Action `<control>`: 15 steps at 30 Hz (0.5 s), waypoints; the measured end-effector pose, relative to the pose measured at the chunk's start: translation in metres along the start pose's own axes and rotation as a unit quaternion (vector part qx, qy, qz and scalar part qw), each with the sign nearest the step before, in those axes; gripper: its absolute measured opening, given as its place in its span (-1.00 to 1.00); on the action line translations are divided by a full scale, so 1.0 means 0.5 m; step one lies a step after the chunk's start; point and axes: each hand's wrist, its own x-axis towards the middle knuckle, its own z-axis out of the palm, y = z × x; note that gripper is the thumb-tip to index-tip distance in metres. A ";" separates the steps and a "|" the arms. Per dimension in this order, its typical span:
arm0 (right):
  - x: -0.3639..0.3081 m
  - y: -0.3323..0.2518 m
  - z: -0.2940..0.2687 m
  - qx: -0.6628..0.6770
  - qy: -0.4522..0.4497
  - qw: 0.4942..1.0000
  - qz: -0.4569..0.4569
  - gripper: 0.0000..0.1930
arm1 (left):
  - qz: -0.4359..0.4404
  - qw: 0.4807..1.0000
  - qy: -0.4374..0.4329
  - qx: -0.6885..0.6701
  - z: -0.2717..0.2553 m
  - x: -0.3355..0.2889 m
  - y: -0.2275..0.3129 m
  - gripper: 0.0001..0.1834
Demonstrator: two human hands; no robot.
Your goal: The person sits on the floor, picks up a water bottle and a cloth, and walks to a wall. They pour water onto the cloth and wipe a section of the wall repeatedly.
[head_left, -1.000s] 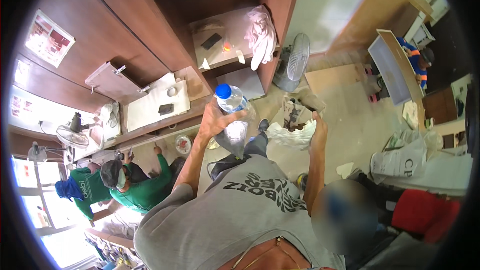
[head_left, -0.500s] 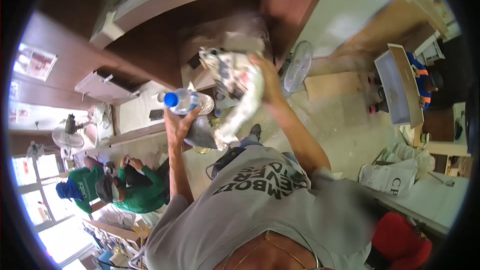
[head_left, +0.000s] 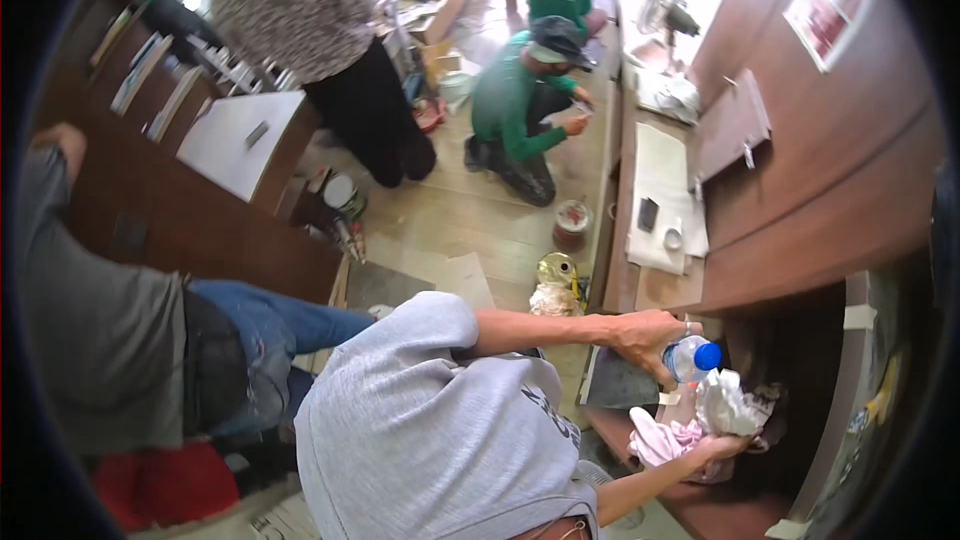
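Observation:
My left hand (head_left: 645, 342) is closed round a clear plastic bottle (head_left: 685, 361) with a blue cap, tilted with the cap pointing away from me. Just below that hand is a dark grey flat sheet (head_left: 618, 380); whether the fingers also grip it, I cannot tell. My right hand (head_left: 722, 448) is closed on a bundle of crumpled rags (head_left: 727, 403), white on top, with pink cloth (head_left: 660, 438) hanging beside it. The bundle is at the mouth of a dark brown cabinet opening, close to the bottle. Part of the right hand's grip is hidden by the cloth.
A ledge (head_left: 655, 210) holds a phone (head_left: 648, 214) and a tape roll (head_left: 673, 238). Paint cans (head_left: 572, 223) stand on the floor. A person in green (head_left: 510, 110) squats ahead, another behind. One person stands at upper left, another in grey (head_left: 100, 330) close at left.
My view has swung left, so the squatting people now appear straight ahead. Both hands still hold the bottle and the rags, now appearing at the right by the cabinet opening.

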 end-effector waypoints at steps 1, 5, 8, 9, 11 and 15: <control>0.001 0.020 -0.005 -0.005 -0.011 1.000 0.011 -0.59 | -0.006 1.000 0.021 -0.017 0.011 -0.016 -0.002 -0.22; -0.008 0.070 -0.033 -0.011 -0.033 0.999 0.037 -0.57 | -0.027 0.998 0.056 -0.019 0.011 -0.055 0.015 -0.24; -0.034 0.097 -0.047 -0.006 -0.045 0.998 0.040 -0.55 | -0.012 0.998 0.058 -0.010 0.017 -0.083 -0.019 -0.26; -0.048 0.099 -0.046 0.003 -0.026 0.999 0.041 -0.54 | 0.001 1.000 0.028 -0.013 0.013 -0.060 -0.016 -0.25; -0.050 0.118 -0.016 0.004 -0.029 0.998 0.047 -0.53 | -0.101 0.994 -0.040 0.007 0.009 -0.051 -0.010 -0.22; -0.032 0.118 0.034 -0.042 -0.046 0.998 0.033 -0.50 | -0.148 0.979 -0.069 -0.124 0.081 -0.043 -0.082 -0.32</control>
